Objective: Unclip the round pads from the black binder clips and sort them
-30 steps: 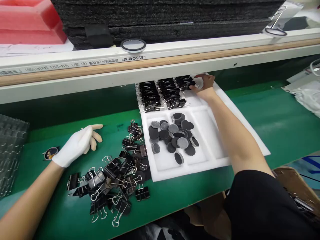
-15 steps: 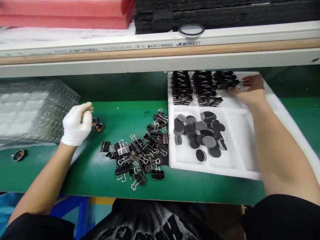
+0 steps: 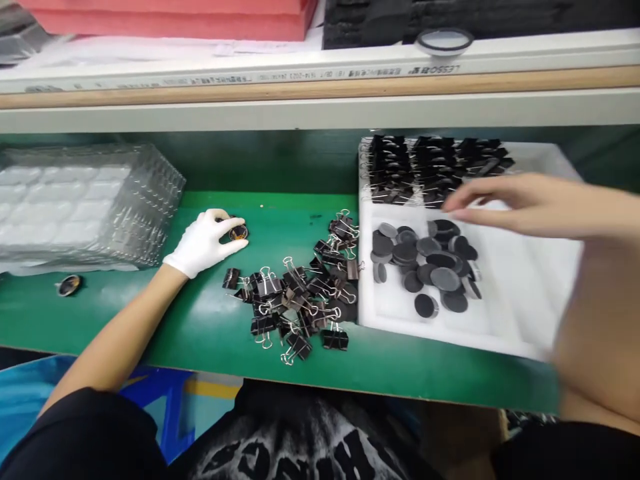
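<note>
My left hand (image 3: 207, 241), in a white glove, rests on the green table at the left centre. Its thumb and forefinger close around a small round black-rimmed part (image 3: 239, 232) with orange inside. My bare right hand (image 3: 505, 203) hovers above the white foam tray (image 3: 520, 300), slightly smeared, with thumb and fingers a little apart and nothing visible between them. Beneath it in the tray lie loose black and grey discs (image 3: 440, 263). Rows of black binder clips (image 3: 390, 167) fill the tray's far side. Between my hands is a pile of loose binder clips (image 3: 295, 297).
Stacked clear plastic blister trays (image 3: 85, 207) stand at the left. Another small round part (image 3: 69, 285) lies in front of them. A shelf edge (image 3: 295, 113) crosses above the table, bearing a round black-rimmed lens (image 3: 445, 41) and pink foam (image 3: 175, 19).
My left hand has come down onto the small round part and closed around it. My right hand has left the tray's far clip row and come back towards me. The view has turned slightly left.
</note>
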`<control>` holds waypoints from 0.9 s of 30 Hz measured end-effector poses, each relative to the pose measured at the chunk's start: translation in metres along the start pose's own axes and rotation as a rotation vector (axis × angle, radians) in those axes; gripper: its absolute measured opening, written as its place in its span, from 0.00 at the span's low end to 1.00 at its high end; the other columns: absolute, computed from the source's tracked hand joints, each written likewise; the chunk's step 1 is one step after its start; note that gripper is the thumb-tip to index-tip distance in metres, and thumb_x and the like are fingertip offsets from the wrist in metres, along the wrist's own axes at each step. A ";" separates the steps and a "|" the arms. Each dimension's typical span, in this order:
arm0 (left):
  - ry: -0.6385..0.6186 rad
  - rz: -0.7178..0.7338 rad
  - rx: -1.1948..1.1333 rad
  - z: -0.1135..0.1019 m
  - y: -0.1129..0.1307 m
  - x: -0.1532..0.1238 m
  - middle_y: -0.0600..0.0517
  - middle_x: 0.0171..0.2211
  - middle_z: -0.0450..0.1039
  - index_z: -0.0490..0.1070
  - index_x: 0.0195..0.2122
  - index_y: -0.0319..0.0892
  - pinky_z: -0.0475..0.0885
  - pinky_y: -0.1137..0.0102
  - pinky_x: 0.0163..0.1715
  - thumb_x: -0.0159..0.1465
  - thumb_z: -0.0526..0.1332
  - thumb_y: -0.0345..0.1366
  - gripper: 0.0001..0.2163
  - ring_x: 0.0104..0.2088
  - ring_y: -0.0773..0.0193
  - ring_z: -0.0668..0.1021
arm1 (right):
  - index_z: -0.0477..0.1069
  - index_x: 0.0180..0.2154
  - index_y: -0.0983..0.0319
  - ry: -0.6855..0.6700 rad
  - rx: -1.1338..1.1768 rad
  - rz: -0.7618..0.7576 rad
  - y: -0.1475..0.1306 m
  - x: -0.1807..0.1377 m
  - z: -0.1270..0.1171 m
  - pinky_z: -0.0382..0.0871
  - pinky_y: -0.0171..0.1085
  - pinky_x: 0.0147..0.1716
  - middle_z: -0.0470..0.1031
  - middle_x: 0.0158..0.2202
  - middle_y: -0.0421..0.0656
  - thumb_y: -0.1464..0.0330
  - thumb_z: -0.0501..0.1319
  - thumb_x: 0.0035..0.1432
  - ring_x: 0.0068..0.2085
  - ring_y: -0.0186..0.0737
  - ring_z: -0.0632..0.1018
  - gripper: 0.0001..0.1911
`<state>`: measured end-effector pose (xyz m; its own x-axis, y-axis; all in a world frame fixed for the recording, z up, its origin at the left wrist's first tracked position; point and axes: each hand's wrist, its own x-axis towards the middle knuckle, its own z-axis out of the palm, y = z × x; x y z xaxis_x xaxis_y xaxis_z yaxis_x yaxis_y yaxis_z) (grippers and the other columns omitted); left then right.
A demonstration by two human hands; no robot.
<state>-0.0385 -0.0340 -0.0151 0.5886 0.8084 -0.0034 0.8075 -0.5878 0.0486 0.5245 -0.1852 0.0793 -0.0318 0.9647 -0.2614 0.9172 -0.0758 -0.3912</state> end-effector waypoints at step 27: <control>-0.061 0.243 -0.074 0.012 0.092 0.065 0.43 0.52 0.74 0.73 0.63 0.44 0.69 0.61 0.48 0.70 0.59 0.57 0.28 0.53 0.48 0.77 | 0.75 0.56 0.64 -0.034 0.047 -0.267 -0.205 0.120 0.136 0.68 0.38 0.45 0.78 0.47 0.47 0.76 0.69 0.58 0.44 0.41 0.78 0.23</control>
<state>0.0746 -0.0360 -0.0229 0.7678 0.6393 -0.0428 0.6388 -0.7586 0.1281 0.2785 -0.0881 0.0084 -0.2845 0.9430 -0.1726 0.8548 0.1681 -0.4910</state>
